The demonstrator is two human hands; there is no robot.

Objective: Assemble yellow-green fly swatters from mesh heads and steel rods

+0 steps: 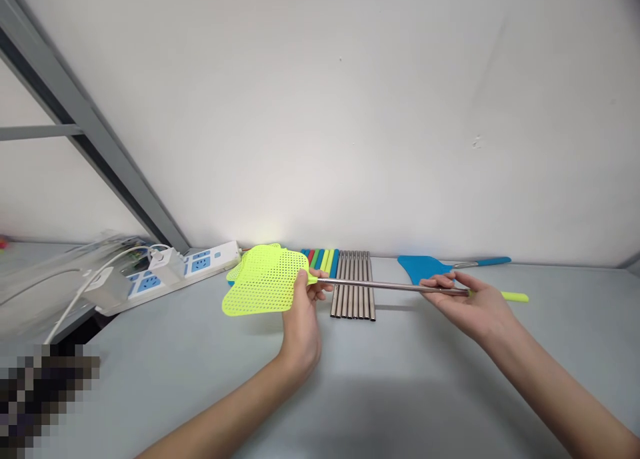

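Observation:
A yellow-green fly swatter (267, 291) with a perforated head and an extended metal shaft is held level above the table. My left hand (304, 312) grips it where the head meets the shaft, thumb on top. My right hand (467, 306) is closed around the shaft's far end, close to the yellow-green handle (515, 297). Below the shaft lies a row of several metal tubes (353, 302). Coloured handles (320, 259) in blue, red, green and yellow are lined up beside them, partly hidden by my left hand. Other swatter heads (260, 256) lie behind the held one.
At the back right, against the wall, rests a blue fly swatter (425, 267) with a blue handle. A white power strip (217, 258) with plugged-in adapters and cables runs along the left. Clear plastic packaging (75, 266) lies behind it. A grey metal frame (95, 119) rises at the left.

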